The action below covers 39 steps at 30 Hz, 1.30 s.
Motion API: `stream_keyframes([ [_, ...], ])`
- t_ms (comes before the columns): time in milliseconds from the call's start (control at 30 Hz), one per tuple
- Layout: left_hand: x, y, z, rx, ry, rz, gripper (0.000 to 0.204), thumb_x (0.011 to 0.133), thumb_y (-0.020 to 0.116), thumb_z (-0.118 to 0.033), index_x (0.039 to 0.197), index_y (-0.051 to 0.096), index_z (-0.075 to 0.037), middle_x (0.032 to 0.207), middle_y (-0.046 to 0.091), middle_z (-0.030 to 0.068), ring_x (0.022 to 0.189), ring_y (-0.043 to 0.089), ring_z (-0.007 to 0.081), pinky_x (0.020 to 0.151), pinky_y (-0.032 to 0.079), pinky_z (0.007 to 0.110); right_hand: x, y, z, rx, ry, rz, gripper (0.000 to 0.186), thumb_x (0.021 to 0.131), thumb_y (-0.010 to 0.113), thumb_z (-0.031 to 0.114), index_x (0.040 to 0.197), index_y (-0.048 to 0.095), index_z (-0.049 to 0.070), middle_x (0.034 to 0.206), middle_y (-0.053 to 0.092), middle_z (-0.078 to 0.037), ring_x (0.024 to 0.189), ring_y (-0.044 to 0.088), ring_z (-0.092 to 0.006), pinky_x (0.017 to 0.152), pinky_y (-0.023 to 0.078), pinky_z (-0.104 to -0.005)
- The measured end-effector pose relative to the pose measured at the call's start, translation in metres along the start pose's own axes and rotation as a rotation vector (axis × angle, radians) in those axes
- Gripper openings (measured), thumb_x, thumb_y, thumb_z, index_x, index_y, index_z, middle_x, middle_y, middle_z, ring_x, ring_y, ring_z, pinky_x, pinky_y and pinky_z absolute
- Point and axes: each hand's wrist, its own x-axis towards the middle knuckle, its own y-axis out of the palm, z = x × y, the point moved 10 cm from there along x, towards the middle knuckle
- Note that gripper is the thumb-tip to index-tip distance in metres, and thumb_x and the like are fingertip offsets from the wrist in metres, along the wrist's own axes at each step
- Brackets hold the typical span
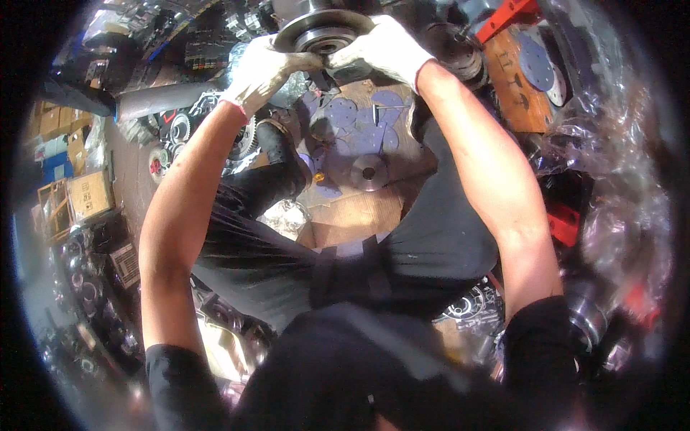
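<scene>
At the far edge of the view, both hands, in white gloves, grip a round metal flanged disc (296,34) with a stepped hub in its middle. My left hand (259,70) closes on its left side, and its fingertips are partly hidden. On the right side my right hand (388,52) wraps the rim, with the thumb near the hub. Nearer to me, a flat metal disc with a centre hole (369,172) lies on brown cardboard (356,215). Several purple sanding discs (338,113) are scattered beyond it. A thin T-shaped tool (389,107) lies among them.
Left of my legs lie gears and metal housings (180,129), with cardboard boxes (90,195) farther left. At the right are an orange-brown board (514,79) with a purple disc on it, a red metal piece (507,18) and clear plastic wrap (604,151).
</scene>
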Motion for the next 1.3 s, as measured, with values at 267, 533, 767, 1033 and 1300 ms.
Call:
stream_keyframes([
  [267, 0.004, -0.001, -0.017, 0.149, -0.032, 0.052, 0.052, 0.082, 0.087, -0.040, 0.120, 0.080, -0.006, 0.101, 0.081, 0.0097, 0.090, 0.074, 0.0193, 0.088, 0.055, 0.033, -0.005, 0.001, -0.014, -0.015, 0.125, -0.013, 0.068, 0.082, 0.088, 0.019, 0.144, 0.066, 0.004, 0.121, 0.079, -0.012, 0.111, 0.073, -0.0181, 0.101, 0.056, -0.0317],
  [533, -0.005, 0.001, -0.023, 0.065, 0.046, -0.096, 0.056, 0.080, 0.088, -0.040, 0.125, 0.079, -0.008, 0.104, 0.082, 0.0099, 0.094, 0.077, 0.0192, 0.089, 0.058, 0.034, -0.001, -0.004, -0.011, 0.106, 0.170, -0.053, 0.069, 0.080, 0.085, 0.001, 0.146, 0.065, 0.004, 0.128, 0.076, -0.010, 0.115, 0.071, -0.0162, 0.103, 0.058, -0.0305],
  [767, -0.004, -0.004, -0.027, 0.191, 0.149, -0.067, 0.053, 0.079, 0.085, -0.047, 0.121, 0.081, -0.015, 0.105, 0.081, 0.0128, 0.097, 0.076, 0.0281, 0.092, 0.057, 0.037, -0.003, -0.008, -0.009, 0.045, 0.113, -0.103, 0.071, 0.076, 0.091, 0.005, 0.142, 0.064, -0.001, 0.122, 0.078, -0.012, 0.109, 0.074, -0.0191, 0.097, 0.060, -0.0319],
  [1033, 0.013, -0.033, 0.122, -1.027, -0.108, -0.014, 0.052, 0.098, 0.076, -0.019, 0.141, 0.062, 0.006, 0.128, 0.074, 0.0165, 0.121, 0.070, 0.0255, 0.114, 0.052, 0.041, -0.007, -0.002, -0.016, 0.153, 0.276, -0.024, 0.073, 0.080, 0.091, 0.002, 0.145, 0.059, -0.005, 0.125, 0.075, -0.015, 0.111, 0.074, -0.0211, 0.098, 0.062, -0.0348],
  [1300, -0.131, 0.147, 0.405, 0.209, -0.795, -0.362, 0.036, 0.089, 0.072, -0.043, 0.099, 0.078, -0.009, 0.106, 0.077, 0.0193, 0.103, 0.073, 0.0394, 0.091, 0.056, 0.047, -0.019, -0.006, -0.022, -0.113, 0.451, 0.029, 0.044, 0.080, 0.085, 0.003, 0.122, 0.073, -0.003, 0.117, 0.076, -0.012, 0.102, 0.074, -0.0204, 0.089, 0.061, -0.0324],
])
